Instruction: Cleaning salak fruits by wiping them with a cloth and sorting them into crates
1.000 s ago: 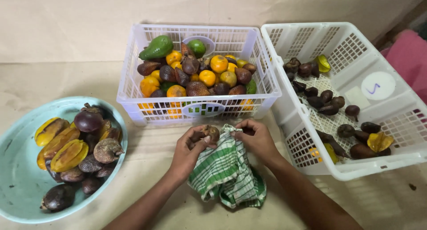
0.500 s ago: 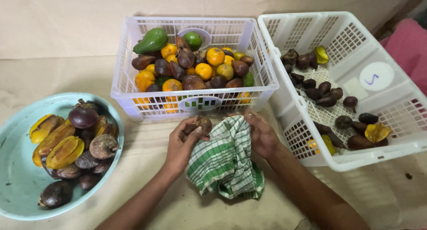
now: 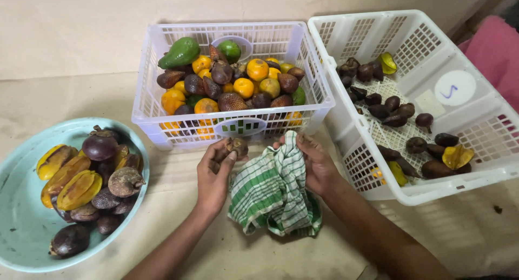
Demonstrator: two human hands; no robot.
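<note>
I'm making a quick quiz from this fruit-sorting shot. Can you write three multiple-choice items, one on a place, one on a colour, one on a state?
1. Where does the avocado lie?
A. middle basket
B. bowl
C. right basket

2. What colours is the cloth?
A. red and blue
B. green and white
C. plain yellow

3. What does the left hand hold?
A. nothing
B. a knife
C. a brown fruit

Answers:
1 A, it tops that basket's back left pile.
2 B, the checks show it.
3 C, the fingers wrap it.
</note>
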